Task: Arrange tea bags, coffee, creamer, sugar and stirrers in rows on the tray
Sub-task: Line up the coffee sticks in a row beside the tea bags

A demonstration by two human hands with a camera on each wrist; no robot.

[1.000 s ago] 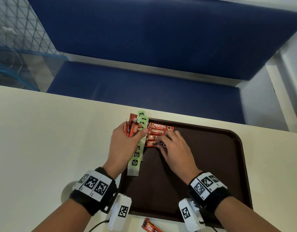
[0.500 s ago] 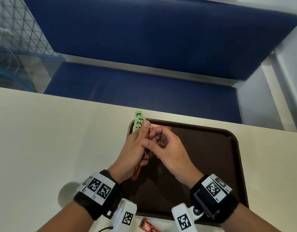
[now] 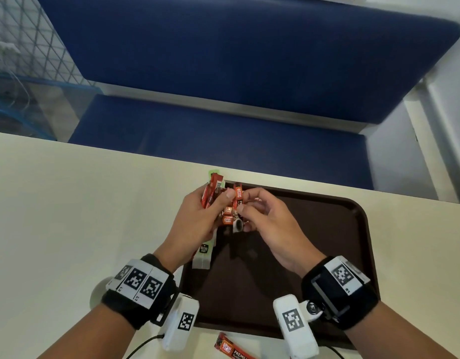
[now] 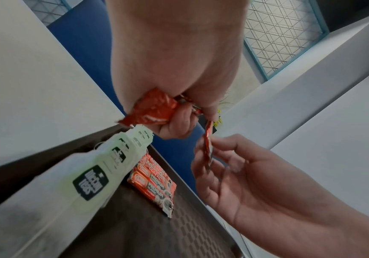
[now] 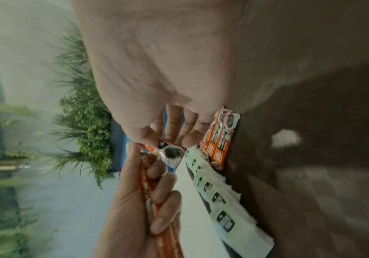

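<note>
My left hand [image 3: 197, 216] grips a bunch of orange-red coffee sachets [image 3: 210, 193] above the far left corner of the brown tray [image 3: 327, 229]. My right hand [image 3: 262, 218] pinches one sachet [image 3: 238, 200] of that bunch between thumb and forefinger; in the left wrist view this single sachet [image 4: 207, 146] stands edge-on. Green tea bags [image 4: 104, 172] lie overlapped in a row along the tray's left edge. Beside them several coffee sachets [image 4: 155, 183] lie flat in a row on the tray.
One loose coffee sachet [image 3: 231, 348] lies on the cream table [image 3: 68, 203] in front of the tray's near edge. A blue bench [image 3: 223, 141] runs behind the table's far edge. The tray's right half shows bare brown surface.
My right hand left the sachets it pressed on the tray and rose to meet the left hand. It now pinches one sachet from the bunch, which has come in over the tray.
</note>
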